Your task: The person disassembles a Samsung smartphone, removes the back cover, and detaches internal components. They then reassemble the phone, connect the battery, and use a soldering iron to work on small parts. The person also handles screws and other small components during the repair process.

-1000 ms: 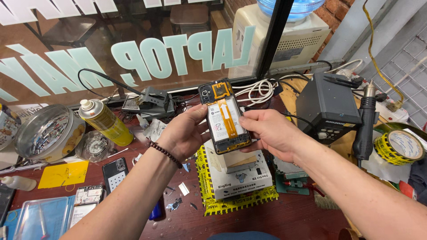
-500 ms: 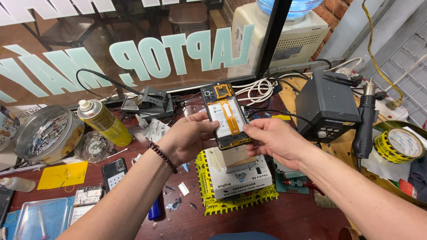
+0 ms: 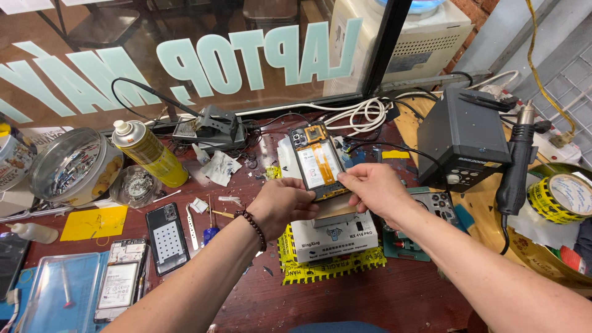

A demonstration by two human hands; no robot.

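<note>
At a cluttered red-brown repair table (image 3: 345, 302) beside a lettered shop window, an opened smartphone (image 3: 318, 161) was held above a white heating unit (image 3: 333, 237). The left hand (image 3: 282, 205) and right hand (image 3: 370, 188) were both closed on its lower edge. A yellow spray can (image 3: 149, 153) stood well to the left.

We find little free room: ahead, a tangle of white cables (image 3: 361, 114) and a black holder (image 3: 209, 123) block the way. To our left stand a yellow spray can (image 3: 151, 154) and a round tin (image 3: 74, 166) — to our right a black station (image 3: 462, 139). Bare tabletop (image 3: 407, 296) lies nearest us — open passage there.
</note>
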